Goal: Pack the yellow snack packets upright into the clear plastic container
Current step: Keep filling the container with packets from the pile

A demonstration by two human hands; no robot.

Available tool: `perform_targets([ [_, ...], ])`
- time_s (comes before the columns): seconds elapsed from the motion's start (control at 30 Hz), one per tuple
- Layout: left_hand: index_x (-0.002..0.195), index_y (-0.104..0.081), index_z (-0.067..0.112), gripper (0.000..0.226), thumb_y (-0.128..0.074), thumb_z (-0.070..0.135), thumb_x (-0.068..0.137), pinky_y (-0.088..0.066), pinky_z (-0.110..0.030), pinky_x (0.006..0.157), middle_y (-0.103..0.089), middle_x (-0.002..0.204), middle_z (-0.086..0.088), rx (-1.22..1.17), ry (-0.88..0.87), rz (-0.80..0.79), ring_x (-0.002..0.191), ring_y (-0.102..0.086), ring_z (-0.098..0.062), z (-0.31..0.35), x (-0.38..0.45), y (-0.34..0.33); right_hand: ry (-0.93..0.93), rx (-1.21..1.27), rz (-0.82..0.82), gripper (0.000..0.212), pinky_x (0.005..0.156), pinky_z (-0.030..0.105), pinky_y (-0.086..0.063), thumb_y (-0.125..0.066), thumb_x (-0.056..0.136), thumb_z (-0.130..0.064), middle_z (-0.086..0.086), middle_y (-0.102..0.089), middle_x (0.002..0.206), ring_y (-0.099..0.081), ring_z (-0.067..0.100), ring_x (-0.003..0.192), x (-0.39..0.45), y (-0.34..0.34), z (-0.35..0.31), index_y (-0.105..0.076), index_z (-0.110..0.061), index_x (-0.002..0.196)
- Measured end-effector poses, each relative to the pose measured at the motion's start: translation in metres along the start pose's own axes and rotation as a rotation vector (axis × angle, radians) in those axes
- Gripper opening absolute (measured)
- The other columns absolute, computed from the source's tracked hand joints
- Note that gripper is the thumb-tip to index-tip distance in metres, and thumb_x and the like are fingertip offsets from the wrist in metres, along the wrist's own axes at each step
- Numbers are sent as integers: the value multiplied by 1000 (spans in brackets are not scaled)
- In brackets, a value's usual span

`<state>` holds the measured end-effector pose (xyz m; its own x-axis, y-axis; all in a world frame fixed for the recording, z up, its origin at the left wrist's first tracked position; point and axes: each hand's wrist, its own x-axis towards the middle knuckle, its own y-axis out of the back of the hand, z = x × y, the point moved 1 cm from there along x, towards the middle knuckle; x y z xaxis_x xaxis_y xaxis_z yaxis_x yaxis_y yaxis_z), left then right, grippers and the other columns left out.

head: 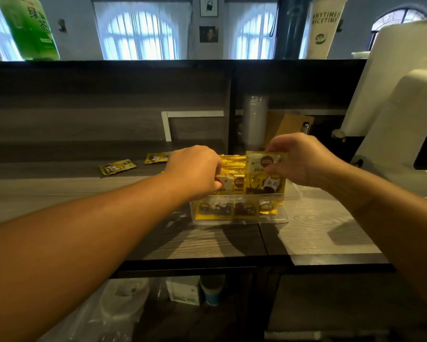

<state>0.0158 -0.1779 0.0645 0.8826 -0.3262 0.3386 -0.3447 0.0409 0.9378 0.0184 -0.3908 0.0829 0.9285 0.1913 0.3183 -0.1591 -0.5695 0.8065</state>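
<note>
A clear plastic container (279,215) stands on the dark wooden counter, filled with several yellow snack packets standing upright (234,164). My right hand (298,159) pinches one yellow packet (261,166) by its top edge, upright at the front right of the container. My left hand (195,169) grips the tops of the packets at the container's front left (228,183). Two loose yellow packets lie flat on the counter to the left, one nearer (117,166) and one farther back (156,157).
A white machine (392,107) stands at the right. A stack of clear cups (254,119) and a brown board (291,127) stand behind the container. The counter's front edge (232,264) runs below, with cups and boxes on a lower shelf.
</note>
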Motion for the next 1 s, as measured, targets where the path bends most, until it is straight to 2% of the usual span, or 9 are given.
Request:
perform_targets([
  [0.17,103,-61,31,26,-72,46,85,-50,-31,69,-61,99,7,-29,-20,-42,88,-56,-14,0,3,0,106,-435,-80,20,71,31,-57,-73,84,-32,-5,-61,97,-59,13,84,5,-12,-1,-64,-27,100],
  [0.23,108,-60,31,33,-74,48,83,-49,-32,73,-58,109,5,-35,-26,-60,97,-54,-15,-1,6,0,159,-644,-134,27,74,34,-55,-71,82,-44,-3,-57,103,-55,16,90,8,-16,-2,-64,-29,104],
  [0.3,124,-55,33,54,-77,51,78,-51,-38,86,-51,127,2,-46,-32,-113,114,-48,-20,-3,11,0,159,-762,-198,41,79,36,-52,-69,81,-51,0,-51,112,-50,20,100,11,-19,-3,-59,-31,115],
  [0.4,152,-26,38,105,-84,56,66,-40,-52,107,-36,151,0,-75,-24,-291,138,-34,-27,-7,19,1,164,-746,-223,66,89,40,-49,-72,77,-54,6,-44,126,-44,25,113,18,-21,-3,-41,-30,131],
  [0.47,157,-3,37,131,-88,57,60,-31,-55,115,-24,161,-2,-84,-13,-427,147,-22,-31,-9,27,0,159,-751,-286,89,97,46,-45,-76,74,-52,10,-36,139,-37,31,126,26,-24,-4,-24,-32,143],
  [0.6,155,17,39,146,-88,60,55,-22,-64,114,-13,165,-6,76,-27,-530,150,-12,-36,-9,37,-7,90,-795,-497,119,111,64,-25,-79,78,-36,9,-6,162,-6,40,147,43,-35,-4,13,-36,153],
  [0.77,155,16,39,148,-88,63,52,-29,-61,110,-24,159,-10,97,-26,-485,144,-28,-39,-7,36,-14,148,-852,-509,117,103,45,-44,-75,82,-35,14,-28,152,-40,35,131,45,-44,-5,17,-27,153],
  [0.9,155,8,42,137,-86,64,57,-41,-54,103,-37,149,-8,76,-62,-404,134,-41,-34,-10,36,-16,193,-858,-381,95,84,38,-51,-69,85,-47,13,-43,137,-57,29,112,42,-45,-5,-8,-23,154],
  [1.0,154,5,43,134,-85,64,58,-42,-54,101,-40,146,-8,61,-58,-391,132,-43,-34,-9,35,-16,187,-825,-369,88,86,38,-52,-68,86,-45,12,-45,135,-57,29,112,41,-47,-4,-15,-21,152],
])
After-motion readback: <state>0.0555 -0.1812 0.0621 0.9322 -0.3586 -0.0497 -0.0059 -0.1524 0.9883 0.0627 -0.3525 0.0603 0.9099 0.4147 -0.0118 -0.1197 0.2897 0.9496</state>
